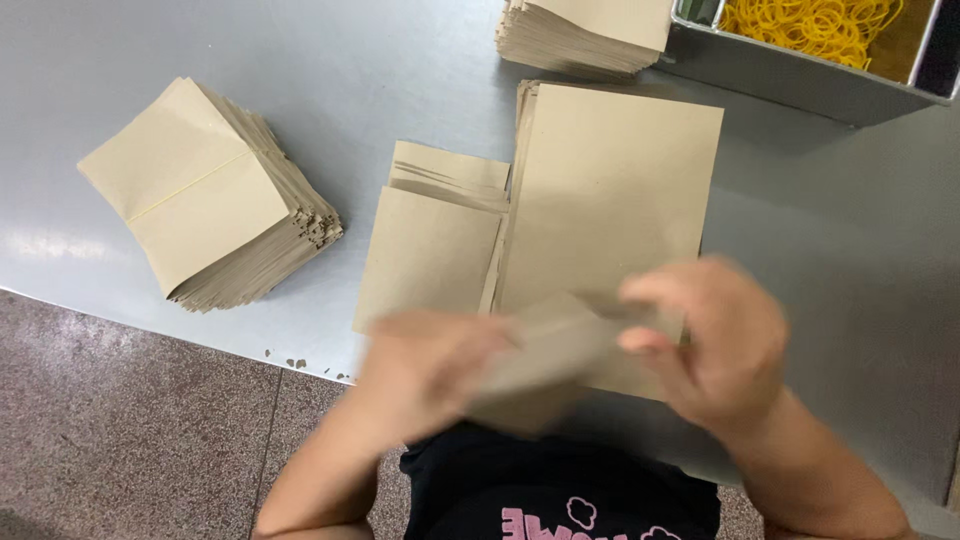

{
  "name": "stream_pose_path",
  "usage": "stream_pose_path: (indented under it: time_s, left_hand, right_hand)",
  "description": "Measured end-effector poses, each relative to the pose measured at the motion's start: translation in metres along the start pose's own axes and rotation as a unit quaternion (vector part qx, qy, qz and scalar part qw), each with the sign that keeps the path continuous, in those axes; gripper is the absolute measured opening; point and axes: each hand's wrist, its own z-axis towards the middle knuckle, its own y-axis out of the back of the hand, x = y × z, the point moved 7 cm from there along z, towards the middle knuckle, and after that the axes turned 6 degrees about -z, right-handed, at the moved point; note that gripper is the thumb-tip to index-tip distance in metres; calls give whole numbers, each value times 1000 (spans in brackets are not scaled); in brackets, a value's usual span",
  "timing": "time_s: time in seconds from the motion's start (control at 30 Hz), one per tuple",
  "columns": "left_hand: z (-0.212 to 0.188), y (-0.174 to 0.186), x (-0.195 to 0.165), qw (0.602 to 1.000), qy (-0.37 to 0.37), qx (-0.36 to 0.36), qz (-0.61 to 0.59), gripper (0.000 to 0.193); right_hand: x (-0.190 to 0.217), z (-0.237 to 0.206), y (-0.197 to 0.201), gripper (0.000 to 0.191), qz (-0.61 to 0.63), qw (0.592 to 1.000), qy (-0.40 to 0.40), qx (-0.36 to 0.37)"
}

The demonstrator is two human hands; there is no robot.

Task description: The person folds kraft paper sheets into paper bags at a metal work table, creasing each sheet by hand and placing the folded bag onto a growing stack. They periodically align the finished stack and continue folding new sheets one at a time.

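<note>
Both hands [560, 350] grip a blurred folded paper bag [545, 350] over flat bag stacks [610, 190]

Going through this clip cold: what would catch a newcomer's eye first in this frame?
First, the two blurred hands at bottom centre, the left hand and right hand gripping one brown paper sheet between them. Next, the brown paper stacks on the grey table: a tall folded stack at left, flat sheets in the middle. A metal tray of yellow rubber bands sits top right.
</note>
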Motion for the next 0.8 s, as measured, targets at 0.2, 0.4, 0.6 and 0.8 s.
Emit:
stream_pose_path:
  time_s: [0.2, 0.4, 0.6, 0.8]
  left_hand:
    - [-40, 53, 110, 891, 403, -188, 86, 29]
    - [-44, 34, 115, 896, 346, 16, 278, 102]
    - [-49, 13, 109, 917, 299, 122, 234, 112]
    - [-44, 23, 127, 937, 257, 88, 218, 93]
  right_hand:
    - [12, -5, -33, 45, -36, 980, 56, 190]
    - [5, -33, -60, 43, -26, 967, 48, 249]
    - [17, -33, -54, 47, -76, 976, 97, 181]
    - [13, -32, -56, 50, -37, 977, 72, 199]
